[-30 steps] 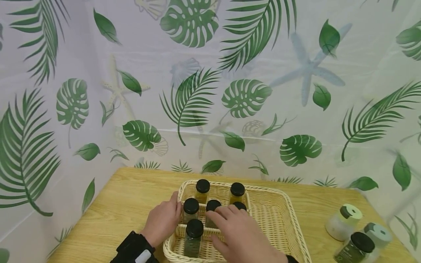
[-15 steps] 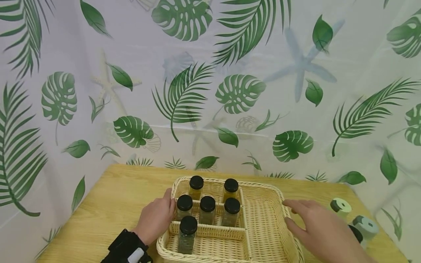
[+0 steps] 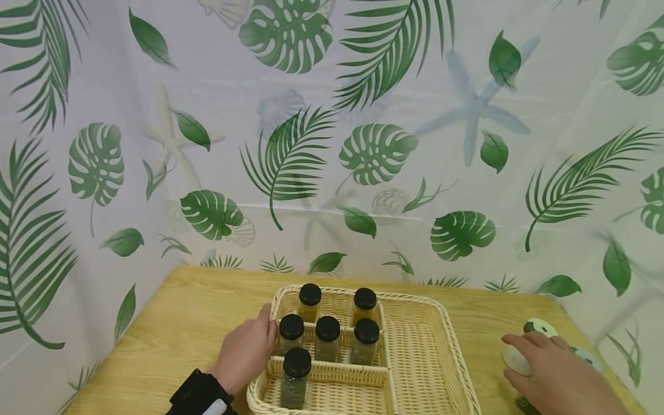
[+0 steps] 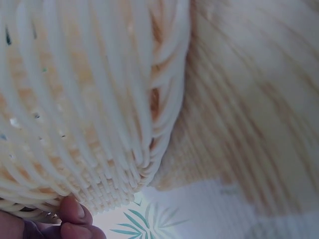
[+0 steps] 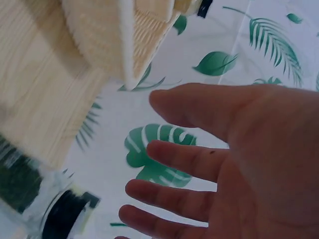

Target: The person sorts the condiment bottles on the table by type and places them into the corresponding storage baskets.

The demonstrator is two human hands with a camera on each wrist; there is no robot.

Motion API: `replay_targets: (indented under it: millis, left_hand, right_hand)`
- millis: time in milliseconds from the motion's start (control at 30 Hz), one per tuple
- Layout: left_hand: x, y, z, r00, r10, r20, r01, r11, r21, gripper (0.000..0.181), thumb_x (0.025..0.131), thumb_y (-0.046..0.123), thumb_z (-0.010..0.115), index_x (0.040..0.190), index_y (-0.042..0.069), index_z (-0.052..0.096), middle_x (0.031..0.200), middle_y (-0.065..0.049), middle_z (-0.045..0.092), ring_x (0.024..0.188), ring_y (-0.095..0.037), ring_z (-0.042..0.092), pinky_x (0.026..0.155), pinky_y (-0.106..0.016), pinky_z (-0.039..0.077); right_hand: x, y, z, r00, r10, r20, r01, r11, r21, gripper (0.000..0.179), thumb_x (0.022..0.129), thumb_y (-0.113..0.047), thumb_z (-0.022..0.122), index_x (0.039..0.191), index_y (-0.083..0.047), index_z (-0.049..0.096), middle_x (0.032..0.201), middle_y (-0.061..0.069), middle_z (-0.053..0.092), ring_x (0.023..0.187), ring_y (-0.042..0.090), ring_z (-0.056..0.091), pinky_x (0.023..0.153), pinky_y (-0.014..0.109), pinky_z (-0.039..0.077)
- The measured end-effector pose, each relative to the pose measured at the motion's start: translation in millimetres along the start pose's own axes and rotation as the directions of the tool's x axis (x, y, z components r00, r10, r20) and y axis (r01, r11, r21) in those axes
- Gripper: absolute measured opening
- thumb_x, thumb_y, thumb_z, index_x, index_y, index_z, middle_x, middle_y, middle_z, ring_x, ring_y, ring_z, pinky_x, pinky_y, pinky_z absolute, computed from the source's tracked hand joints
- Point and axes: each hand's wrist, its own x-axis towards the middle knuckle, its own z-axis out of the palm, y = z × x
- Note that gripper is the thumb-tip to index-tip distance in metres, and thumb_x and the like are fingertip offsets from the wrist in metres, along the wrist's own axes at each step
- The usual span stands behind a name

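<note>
My left hand [image 3: 244, 353] holds the left rim of a cream wicker basket [image 3: 417, 346]; its fingertips [image 4: 75, 211] show against the weave in the left wrist view. Inside, several glass jars with black lids stand upright: a back pair, a middle row, and one dark-filled jar [image 3: 295, 380] in the front compartment. Beyond the basket's right side my right hand [image 3: 552, 369] hovers with fingers spread and nothing in its grasp. It partly covers a white bottle [image 3: 516, 359] with a pale green top. A black-lidded jar [image 5: 62, 214] appears near it in the right wrist view.
The wooden table [image 3: 207, 305] runs back to a leaf-printed cloth wall [image 3: 311, 242]. Another container with a grey-green top [image 3: 588, 358] stands at the table's right, mostly behind my right hand. The basket has a long undivided compartment on its right side.
My right hand has left the jars in the basket and swung right, over the basket's edge, to the containers on the table. The left hand stays at the basket's rim.
</note>
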Motion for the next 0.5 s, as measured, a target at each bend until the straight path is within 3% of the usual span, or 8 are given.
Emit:
replay_targets:
  millis: [267, 367, 500]
  left_hand:
    - [0.7, -0.4, 2.7, 1.000, -0.007, 0.005, 0.007, 1.000, -0.013, 0.043, 0.108, 0.026, 0.045, 0.141, -0.001, 0.049, 0.054, 0.003, 0.046, 0.043, -0.013, 0.043, 0.044, -0.030, 0.030]
    - [0.8, -0.6, 2.1, 1.000, -0.003, -0.004, 0.003, 1.000, -0.010, 0.041, 0.108, 0.026, 0.045, 0.139, 0.000, 0.049, 0.055, 0.002, 0.046, 0.043, -0.013, 0.043, 0.044, -0.030, 0.030]
    - [0.6, -0.8, 0.6, 1.000, -0.001, -0.008, 0.001, 1.000, -0.007, 0.037, 0.108, 0.025, 0.046, 0.136, 0.001, 0.050, 0.056, 0.002, 0.047, 0.044, -0.013, 0.044, 0.045, -0.031, 0.032]
  right_hand:
    - [-2.4, 33, 18, 0.994, 0.048, 0.101, -0.045, 0.999, -0.025, 0.069, 0.085, -0.052, 0.075, 0.131, -0.002, 0.061, 0.121, 0.027, 0.060, 0.102, 0.053, 0.057, 0.072, 0.057, 0.051]
    - [-1.4, 40, 23, 0.993, 0.026, 0.117, -0.028, 1.000, 0.014, 0.064, 0.086, -0.044, 0.076, 0.130, 0.000, 0.061, 0.121, 0.030, 0.059, 0.102, 0.055, 0.057, 0.075, 0.058, 0.051]
    - [1.0, 46, 25, 0.992, -0.001, 0.123, -0.008, 0.998, 0.070, 0.057, 0.085, -0.029, 0.080, 0.126, 0.005, 0.060, 0.110, 0.026, 0.062, 0.093, 0.046, 0.062, 0.077, 0.056, 0.051]
